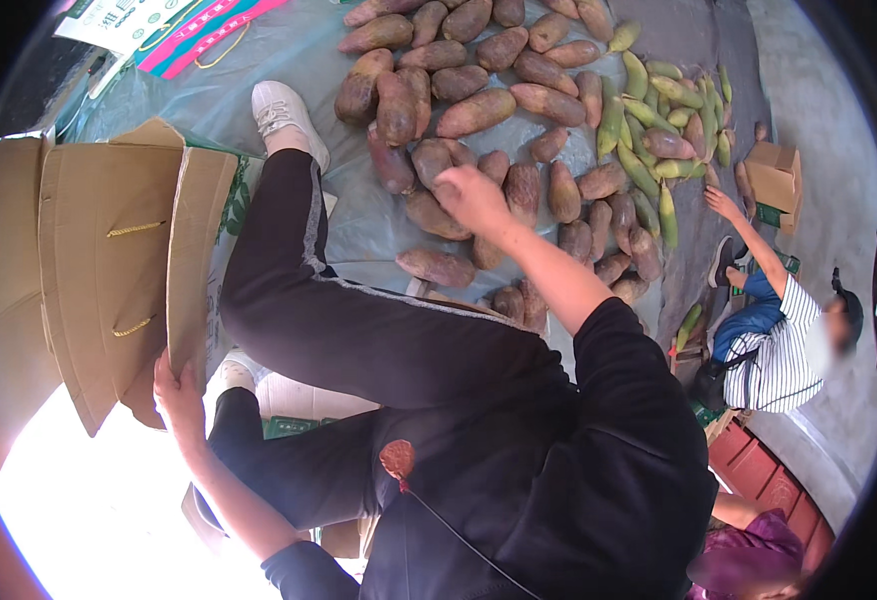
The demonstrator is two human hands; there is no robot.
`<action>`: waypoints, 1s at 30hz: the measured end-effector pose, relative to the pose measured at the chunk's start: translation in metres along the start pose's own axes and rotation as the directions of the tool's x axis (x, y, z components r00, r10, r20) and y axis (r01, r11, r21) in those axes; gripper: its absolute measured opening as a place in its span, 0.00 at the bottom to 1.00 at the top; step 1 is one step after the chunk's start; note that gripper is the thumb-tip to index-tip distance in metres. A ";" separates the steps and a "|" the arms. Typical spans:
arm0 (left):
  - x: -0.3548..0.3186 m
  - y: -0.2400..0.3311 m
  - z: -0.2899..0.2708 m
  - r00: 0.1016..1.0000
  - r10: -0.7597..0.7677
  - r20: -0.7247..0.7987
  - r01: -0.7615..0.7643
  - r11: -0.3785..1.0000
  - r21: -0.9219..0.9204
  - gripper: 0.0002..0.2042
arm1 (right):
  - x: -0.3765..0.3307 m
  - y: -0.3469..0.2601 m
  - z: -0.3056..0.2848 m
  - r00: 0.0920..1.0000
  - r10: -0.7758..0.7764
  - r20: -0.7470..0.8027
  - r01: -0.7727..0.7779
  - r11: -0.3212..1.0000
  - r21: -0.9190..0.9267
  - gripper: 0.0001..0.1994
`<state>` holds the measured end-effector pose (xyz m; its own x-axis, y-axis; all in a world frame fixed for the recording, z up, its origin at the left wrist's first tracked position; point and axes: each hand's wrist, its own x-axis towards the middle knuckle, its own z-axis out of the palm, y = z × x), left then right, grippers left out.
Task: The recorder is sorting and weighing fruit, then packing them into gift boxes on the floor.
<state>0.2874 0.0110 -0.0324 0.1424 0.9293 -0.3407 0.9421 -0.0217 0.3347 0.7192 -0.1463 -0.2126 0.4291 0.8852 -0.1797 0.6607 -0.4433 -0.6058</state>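
My pendant (397, 459) is hanging nearest | my right hand (477, 203), the nearer, is resting half-curled at a brown gourd (429, 160) lying up-left, well inside the blue sheet's (364, 228) right edge; grip: cannot tell | my left hand (181, 402) is holding the carton's (197, 255) edge

Glare burns white beyond the near left edge of the plastic sheet (354, 240) as fisheye distortion bends the black-rimmed view
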 end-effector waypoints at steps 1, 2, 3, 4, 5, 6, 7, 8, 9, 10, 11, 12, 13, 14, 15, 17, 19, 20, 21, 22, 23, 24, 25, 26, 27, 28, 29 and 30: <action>0.000 0.003 0.000 1.000 -0.024 -0.010 0.024 0.999 0.021 0.17 | -0.010 -0.004 0.006 1.000 0.004 0.000 -0.004 1.000 0.004 0.13; 0.000 -0.001 0.000 1.000 -0.024 -0.009 0.024 0.999 0.026 0.17 | -0.021 -0.007 0.013 0.981 -0.005 0.191 0.004 1.000 0.006 0.13; 0.001 -0.008 0.001 1.000 -0.016 -0.008 0.016 1.000 0.000 0.17 | -0.031 -0.011 0.019 0.926 -0.016 0.376 0.012 1.000 0.011 0.13; 0.001 -0.012 0.001 1.000 -0.009 -0.007 0.009 1.000 -0.028 0.17 | -0.039 -0.018 0.028 0.926 -0.016 0.378 0.012 1.000 0.014 0.13; 0.001 -0.010 0.002 1.000 -0.009 -0.008 0.009 1.000 -0.025 0.17 | -0.045 -0.025 0.039 0.889 0.035 0.456 0.030 0.991 -0.133 0.16; 0.001 -0.007 0.003 1.000 -0.014 -0.005 0.013 1.000 -0.027 0.18 | -0.048 -0.028 0.049 0.847 0.096 0.523 0.061 0.959 -0.275 0.19; 0.000 -0.005 0.002 1.000 -0.020 -0.004 0.020 0.999 -0.029 0.18 | -0.050 -0.028 0.057 0.847 0.092 0.523 0.065 0.960 -0.273 0.19; 0.001 -0.006 0.002 1.000 -0.023 -0.008 0.022 0.999 -0.029 0.18 | -0.051 -0.028 0.065 0.838 0.004 0.545 0.171 0.947 -0.271 0.15; 0.002 -0.007 0.002 1.000 -0.009 -0.011 0.009 1.000 -0.002 0.18 | -0.051 -0.027 0.072 0.820 -0.081 0.566 0.275 0.924 -0.267 0.13; 0.001 -0.008 0.003 1.000 0.003 -0.011 -0.003 1.000 0.026 0.18 | -0.050 -0.028 0.079 0.819 -0.083 0.568 0.278 0.923 -0.265 0.13; 0.001 -0.008 0.002 1.000 0.000 -0.012 0.000 1.000 0.026 0.18 | -0.048 -0.030 0.085 0.800 -0.115 0.589 0.346 0.890 -0.296 0.12; 0.000 -0.007 0.001 1.000 0.003 -0.007 -0.003 1.000 0.031 0.18 | -0.046 -0.031 0.091 0.778 -0.144 0.611 0.412 0.851 -0.324 0.11; 0.000 -0.006 0.000 1.000 0.005 -0.005 -0.005 0.999 0.035 0.18 | -0.043 -0.031 0.100 0.777 -0.149 0.612 0.417 0.849 -0.323 0.11; 0.000 -0.005 0.001 1.000 0.002 -0.008 -0.002 0.999 0.034 0.18 | -0.040 -0.030 0.108 0.751 -0.220 0.622 0.480 0.829 -0.287 0.10; 0.000 -0.005 0.001 1.000 0.003 -0.010 -0.003 1.000 0.013 0.18 | -0.039 -0.029 0.113 0.721 -0.290 0.630 0.541 0.803 -0.250 0.10; -0.001 -0.006 0.001 1.000 -0.001 -0.014 0.001 1.000 -0.005 0.18 | -0.038 -0.027 0.120 0.659 -0.305 0.688 0.610 0.752 -0.251 0.10; -0.002 -0.003 0.003 1.000 0.019 -0.022 -0.018 1.000 0.021 0.18 | -0.040 -0.021 0.127 0.596 -0.308 0.741 0.672 0.697 -0.251 0.09; -0.001 -0.002 0.002 1.000 0.018 -0.023 -0.018 1.000 0.019 0.18 | -0.042 -0.016 0.130 0.633 -0.294 0.716 0.647 0.709 -0.281 0.09; -0.001 -0.001 0.001 1.000 0.028 -0.007 -0.028 0.999 0.037 0.18 | -0.043 -0.011 0.133 0.670 -0.279 0.688 0.620 0.720 -0.311 0.09; -0.002 -0.002 0.001 1.000 0.029 0.007 -0.029 0.998 0.058 0.18 | -0.041 -0.014 0.133 0.663 -0.282 0.693 0.626 0.717 -0.306 0.09; -0.002 -0.004 0.001 1.000 0.023 0.006 -0.023 0.998 0.057 0.18 | -0.037 -0.020 0.128 0.626 -0.237 0.742 0.644 0.694 -0.321 0.10; -0.002 -0.006 0.001 1.000 0.029 0.000 -0.029 0.998 0.063 0.18 | -0.033 -0.026 0.123 0.588 -0.189 0.787 0.663 0.670 -0.334 0.10; -0.001 -0.007 0.001 0.999 0.039 -0.004 -0.039 0.997 0.069 0.18 | -0.033 -0.030 0.117 0.586 -0.188 0.788 0.663 0.670 -0.333 0.10; -0.002 -0.008 0.001 0.999 0.036 -0.003 -0.036 0.997 0.069 0.18 | -0.033 -0.032 0.109 0.611 -0.170 0.773 0.625 0.702 -0.340 0.10; -0.003 -0.009 0.000 0.999 0.033 -0.003 -0.033 0.997 0.069 0.18 | -0.033 -0.033 0.102 0.635 -0.150 0.758 0.586 0.733 -0.346 0.11; -0.002 -0.007 0.001 0.999 0.036 -0.002 -0.036 0.997 0.064 0.18 | -0.033 -0.032 0.091 0.637 -0.145 0.757 0.584 0.732 -0.351 0.11; -0.002 -0.004 0.001 0.999 0.036 0.000 -0.035 0.997 0.063 0.18 | -0.034 -0.031 0.082 0.657 -0.129 0.743 0.559 0.745 -0.365 0.10; -0.002 -0.001 0.002 1.000 0.022 0.002 -0.022 0.998 0.063 0.18 | -0.035 -0.029 0.073 0.677 -0.112 0.728 0.532 0.758 -0.379 0.10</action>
<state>0.2868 0.0085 -0.0334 0.1636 0.9278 -0.3353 0.9560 -0.0652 0.2859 0.6402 -0.1538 -0.2451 -0.2314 0.7514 -0.6179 0.9619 0.0815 -0.2611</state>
